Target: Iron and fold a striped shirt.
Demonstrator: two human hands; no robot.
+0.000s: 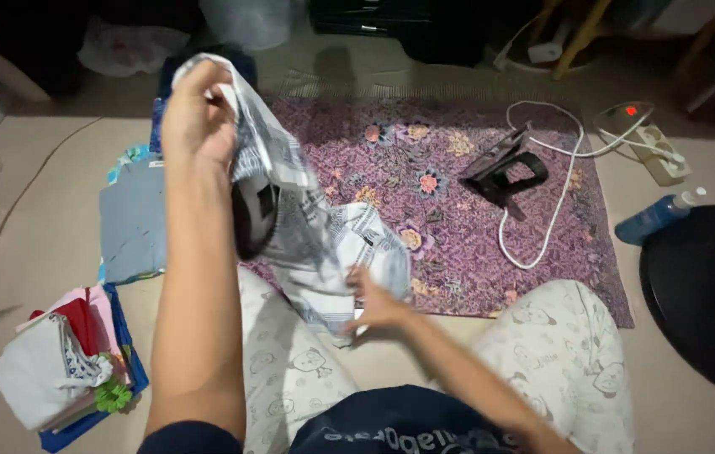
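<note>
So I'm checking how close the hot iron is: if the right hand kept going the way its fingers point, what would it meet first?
The right hand points up-left into the black-and-white patterned cloth it already grips; the iron lies well off to the right, though depth is unclear.

Head camera, looking down from where I sit on the floor.
It faces forward and steeply down, close over my raised left hand [198, 118] and lap, taking in the purple mat [458, 210] ahead.
</note>
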